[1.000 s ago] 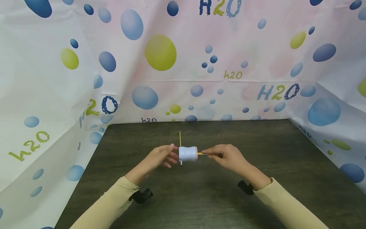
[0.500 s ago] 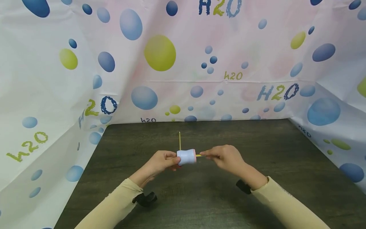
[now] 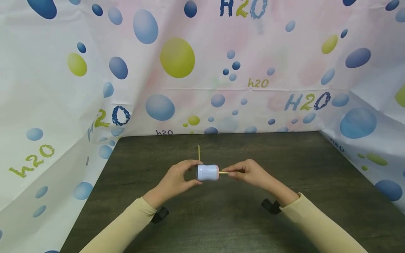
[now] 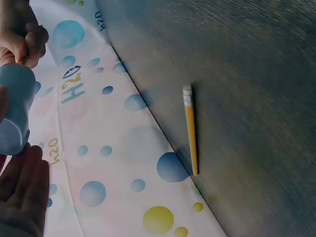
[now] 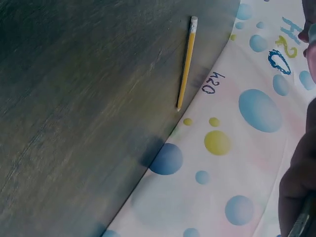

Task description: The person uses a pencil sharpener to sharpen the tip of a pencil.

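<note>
In the head view, the left hand (image 3: pixel 178 177) grips a small light-blue plastic cylinder with a pink end (image 3: pixel 207 172), with the fingers curled over its top and the thumb under it, above the middle of the dark wooden table (image 3: pixel 221 218). The right hand (image 3: pixel 250 173) is just beside the pink end and pinches a thin yellow pencil (image 3: pixel 223 172) between thumb and fingers; the pencil goes into that end of the cylinder. A second yellow pencil (image 3: pixel 199 153) lies flat on the table behind the cylinder, and it points toward the white backdrop sheet with blue and yellow bubbles (image 3: pixel 202 70). In the left wrist view, the blue cylinder (image 4: pixel 15 106) is at the left edge, the left hand's fingers (image 4: pixel 22 187) are below it, and the lying pencil (image 4: pixel 189 129) with its eraser end shows near the sheet's edge. In the right wrist view, the same lying pencil (image 5: pixel 186 61) rests close to the sheet, and the right hand (image 5: pixel 298 182) is only a dark shape at the right edge, so its grip cannot be told here.
</note>
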The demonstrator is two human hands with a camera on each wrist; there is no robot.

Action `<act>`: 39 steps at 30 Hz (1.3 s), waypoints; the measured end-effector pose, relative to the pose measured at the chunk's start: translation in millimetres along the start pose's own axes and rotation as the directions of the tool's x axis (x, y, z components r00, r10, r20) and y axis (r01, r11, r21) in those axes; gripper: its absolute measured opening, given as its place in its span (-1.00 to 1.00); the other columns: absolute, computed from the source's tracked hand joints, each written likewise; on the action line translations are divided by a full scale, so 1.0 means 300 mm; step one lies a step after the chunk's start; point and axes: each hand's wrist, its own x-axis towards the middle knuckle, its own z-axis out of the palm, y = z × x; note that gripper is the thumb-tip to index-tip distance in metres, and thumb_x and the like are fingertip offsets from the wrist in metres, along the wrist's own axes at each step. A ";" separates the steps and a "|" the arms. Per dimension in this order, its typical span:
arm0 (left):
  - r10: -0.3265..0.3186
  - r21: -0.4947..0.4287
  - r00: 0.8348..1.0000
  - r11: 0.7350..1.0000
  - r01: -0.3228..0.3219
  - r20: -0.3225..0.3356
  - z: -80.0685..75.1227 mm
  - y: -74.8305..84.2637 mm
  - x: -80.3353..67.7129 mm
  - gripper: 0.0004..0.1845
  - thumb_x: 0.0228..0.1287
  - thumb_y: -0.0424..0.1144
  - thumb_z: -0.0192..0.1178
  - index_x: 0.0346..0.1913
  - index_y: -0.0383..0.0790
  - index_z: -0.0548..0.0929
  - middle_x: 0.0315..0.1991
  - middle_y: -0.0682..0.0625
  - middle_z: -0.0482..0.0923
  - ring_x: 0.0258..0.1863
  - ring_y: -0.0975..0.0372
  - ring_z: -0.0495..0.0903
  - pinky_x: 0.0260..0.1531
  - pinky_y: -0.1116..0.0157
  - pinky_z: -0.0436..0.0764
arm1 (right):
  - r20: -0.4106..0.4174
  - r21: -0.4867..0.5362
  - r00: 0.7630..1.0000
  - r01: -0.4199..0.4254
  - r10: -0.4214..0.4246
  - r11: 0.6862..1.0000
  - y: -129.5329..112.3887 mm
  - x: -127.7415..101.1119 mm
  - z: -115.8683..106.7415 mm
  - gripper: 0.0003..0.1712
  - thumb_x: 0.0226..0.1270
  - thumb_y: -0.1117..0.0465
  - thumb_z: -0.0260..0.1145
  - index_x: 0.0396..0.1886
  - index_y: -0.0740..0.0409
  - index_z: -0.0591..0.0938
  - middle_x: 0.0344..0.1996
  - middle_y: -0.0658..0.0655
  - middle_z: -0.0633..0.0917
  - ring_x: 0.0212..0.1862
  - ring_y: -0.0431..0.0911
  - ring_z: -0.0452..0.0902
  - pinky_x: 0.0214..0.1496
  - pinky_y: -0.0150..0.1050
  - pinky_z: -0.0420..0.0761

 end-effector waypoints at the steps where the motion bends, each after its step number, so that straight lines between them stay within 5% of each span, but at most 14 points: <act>1: -0.027 -0.040 0.999 0.999 0.028 0.023 -0.001 -0.001 0.002 -0.30 0.02 -0.32 0.60 0.25 -0.35 0.54 0.14 -0.19 0.67 0.04 0.02 0.69 0.01 0.10 0.74 | -0.016 -0.009 1.000 0.008 -0.008 1.000 -0.001 -0.003 0.004 -0.70 0.50 0.27 0.27 0.12 0.25 0.74 -0.16 0.27 0.84 -0.39 -0.34 0.59 -0.44 -0.38 0.51; 4: -0.121 -0.203 0.985 0.968 0.144 0.120 -0.007 -0.009 0.010 -0.11 0.11 -0.19 0.57 0.43 -0.31 0.31 0.31 -0.24 0.52 0.21 -0.05 0.60 0.12 -0.01 0.67 | -0.066 -0.065 0.997 0.035 -0.039 0.997 -0.007 -0.011 0.013 -0.70 0.49 0.26 0.29 0.12 0.21 0.75 -0.11 0.26 0.84 -0.38 -0.39 0.62 -0.44 -0.39 0.54; 6: -0.205 -0.319 0.958 0.911 0.262 0.201 -0.014 -0.018 0.015 -0.04 0.24 0.02 0.47 0.52 -0.28 0.19 0.37 -0.29 0.45 0.28 -0.10 0.56 0.14 -0.01 0.67 | -0.103 -0.126 0.992 0.063 -0.076 0.990 -0.012 -0.014 0.018 -0.70 0.46 0.28 0.31 0.12 0.19 0.75 -0.16 0.22 0.85 -0.48 -0.42 0.50 -0.49 -0.41 0.47; 8: -0.297 -0.418 0.914 0.819 0.393 0.278 -0.020 -0.031 0.019 -0.05 0.36 0.24 0.27 0.55 -0.32 0.18 0.33 -0.35 0.50 0.20 -0.08 0.64 0.08 0.07 0.70 | -0.154 -0.223 0.976 0.116 -0.153 0.968 -0.015 -0.016 0.024 -0.70 0.41 0.31 0.35 0.09 0.14 0.77 -0.24 0.14 0.85 -0.54 -0.45 0.36 -0.51 -0.43 0.40; 11: -0.386 -0.501 0.822 0.657 0.563 0.418 -0.029 -0.042 0.023 -0.02 0.45 0.43 -0.07 0.46 -0.44 0.32 0.12 -0.33 0.69 -0.07 0.12 0.78 -0.11 0.26 0.75 | -0.227 -0.381 0.925 0.204 -0.305 0.902 -0.012 -0.015 0.033 -0.68 0.29 0.37 0.42 0.03 0.08 0.80 -0.37 0.02 0.81 -0.56 -0.45 0.23 -0.52 -0.47 0.29; 15: -0.371 -0.545 0.727 0.487 0.682 0.578 -0.030 -0.045 0.023 -0.01 0.47 0.44 -0.15 0.33 -0.56 0.43 -0.23 -0.05 0.81 -0.34 0.36 0.76 -0.34 0.42 0.71 | -0.257 -0.548 0.832 0.293 -0.491 0.783 -0.005 -0.012 0.045 -0.59 0.14 0.50 0.47 -0.06 0.04 0.83 -0.47 -0.03 0.76 -0.57 -0.43 0.22 -0.52 -0.53 0.19; 19: -0.337 -0.561 0.693 0.415 0.717 0.637 -0.027 -0.041 0.021 0.00 0.35 0.41 0.03 0.27 -0.60 0.47 -0.33 0.09 0.79 -0.40 0.41 0.74 -0.42 0.49 0.67 | -0.240 -0.629 0.775 0.334 -0.584 0.702 0.001 -0.004 0.057 -0.51 0.04 0.59 0.42 -0.11 0.03 0.84 -0.54 -0.07 0.71 -0.59 -0.42 0.10 -0.54 -0.57 0.03; 22: -0.328 -0.560 0.718 0.460 0.689 0.613 -0.025 -0.040 0.021 -0.05 0.31 0.33 0.15 0.26 -0.61 0.50 -0.23 -0.10 0.83 -0.35 0.40 0.75 -0.33 0.45 0.70 | -0.241 -0.642 0.757 0.346 -0.608 0.684 0.004 -0.002 0.064 -0.49 -0.03 0.61 0.41 -0.15 0.03 0.85 -0.59 -0.08 0.67 -0.58 -0.44 -0.01 -0.53 -0.57 -0.06; 25: -0.324 -0.535 0.780 0.584 0.610 0.536 -0.020 -0.039 0.021 -0.24 0.41 0.12 0.22 0.25 -0.61 0.53 -0.05 -0.32 0.78 -0.19 0.22 0.82 -0.17 0.30 0.75 | -0.242 -0.626 0.775 0.334 -0.583 0.704 0.004 -0.004 0.065 -0.52 -0.01 0.60 0.41 -0.16 0.04 0.86 -0.63 -0.08 0.64 -0.57 -0.45 -0.07 -0.52 -0.56 -0.07; 27: -0.319 -0.481 0.836 0.703 0.524 0.446 -0.018 -0.033 0.020 -0.37 0.44 -0.03 0.27 0.25 -0.58 0.55 0.02 -0.37 0.74 -0.06 0.08 0.81 -0.11 0.22 0.77 | -0.234 -0.568 0.827 0.310 -0.511 0.762 0.001 -0.007 0.061 -0.59 0.09 0.56 0.42 -0.13 0.07 0.85 -0.66 -0.07 0.61 -0.56 -0.45 -0.06 -0.52 -0.55 -0.03; 30: -0.232 -0.296 0.935 0.904 0.310 0.269 -0.019 -0.019 0.014 -0.41 0.30 -0.16 0.41 0.26 -0.49 0.59 0.05 -0.31 0.75 0.01 -0.02 0.79 -0.11 0.22 0.78 | -0.165 -0.327 0.944 0.219 -0.284 0.919 -0.010 -0.009 0.044 -0.70 0.30 0.44 0.38 -0.03 0.14 0.82 -0.64 -0.05 0.65 -0.62 -0.44 -0.01 -0.56 -0.50 0.10; 32: -0.115 -0.108 0.979 0.985 0.134 0.166 -0.021 -0.012 0.007 -0.37 0.16 -0.16 0.49 0.25 -0.42 0.62 0.04 -0.23 0.77 -0.06 0.06 0.80 -0.17 0.28 0.75 | -0.081 -0.142 0.989 0.113 -0.126 0.983 -0.017 -0.008 0.029 -0.73 0.41 0.37 0.32 0.04 0.21 0.79 -0.69 -0.05 0.58 -0.66 -0.41 0.02 -0.58 -0.45 0.19; 35: 0.051 0.102 0.996 0.993 -0.059 0.078 -0.019 -0.008 -0.003 -0.33 0.02 -0.17 0.55 0.23 -0.36 0.65 0.01 -0.15 0.79 -0.14 0.14 0.78 -0.21 0.29 0.70 | 0.024 0.012 1.000 -0.008 0.007 1.000 -0.022 -0.002 0.011 -0.71 0.49 0.34 0.25 0.10 0.29 0.74 -0.69 -0.03 0.52 -0.69 -0.35 0.03 -0.58 -0.39 0.25; 39: 0.033 0.069 0.998 0.997 -0.037 0.060 -0.012 -0.010 -0.003 -0.37 0.09 -0.27 0.54 0.24 -0.35 0.61 0.04 -0.15 0.77 -0.10 0.09 0.77 -0.11 0.22 0.74 | 0.017 -0.008 1.000 -0.015 0.015 1.000 -0.021 0.007 0.011 -0.69 0.51 0.30 0.24 0.13 0.27 0.73 -0.43 0.16 0.78 -0.64 -0.35 0.17 -0.54 -0.38 0.32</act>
